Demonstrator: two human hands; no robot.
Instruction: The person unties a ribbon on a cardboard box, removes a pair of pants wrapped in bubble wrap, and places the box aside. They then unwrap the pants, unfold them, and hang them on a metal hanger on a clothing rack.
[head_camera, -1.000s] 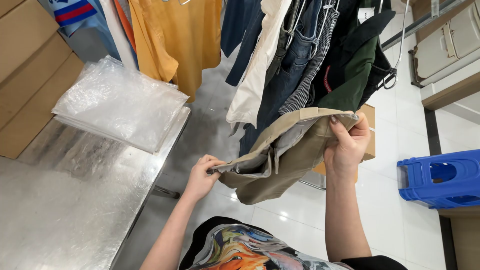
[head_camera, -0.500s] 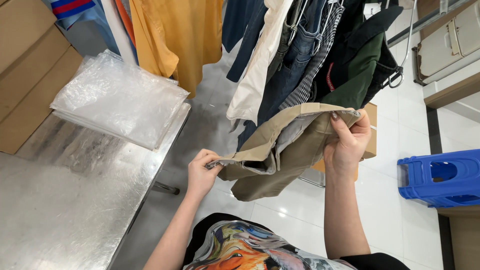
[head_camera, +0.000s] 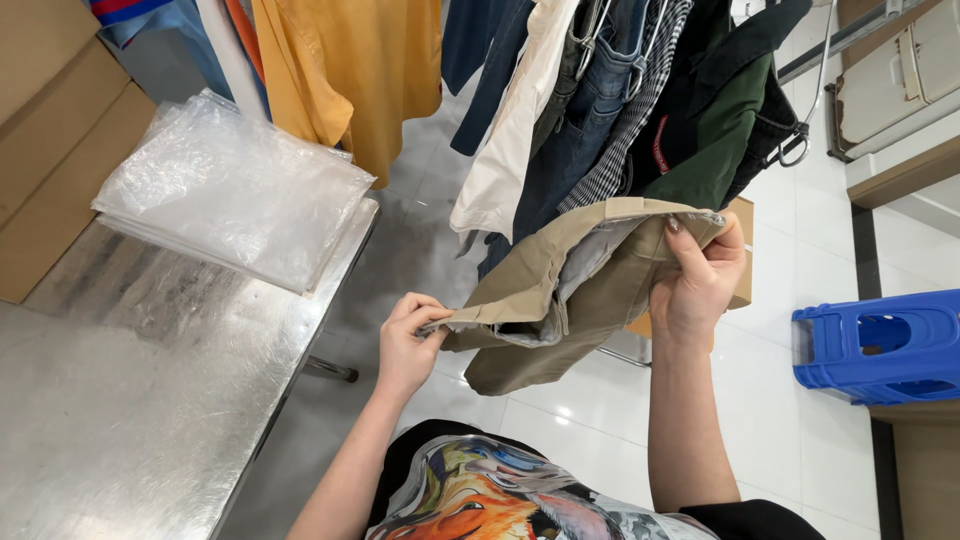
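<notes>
left hand (head_camera: 408, 340): pinched shut on one end of the khaki trousers (head_camera: 560, 300), low centre of the frame.
right hand (head_camera: 700, 275): closed around the other end of the waistband, right of centre.
khaki trousers: held in the air between both hands, off the desk, pale lining showing.
step: seemingly straightening the waistband before folding.
next move: calls for even tension, edges lined up.
around: steel desk (head_camera: 130, 400) at left with a stack of clear plastic bags (head_camera: 230, 190); hanging clothes (head_camera: 600, 100) above; blue stool (head_camera: 880, 345) at right.
</notes>
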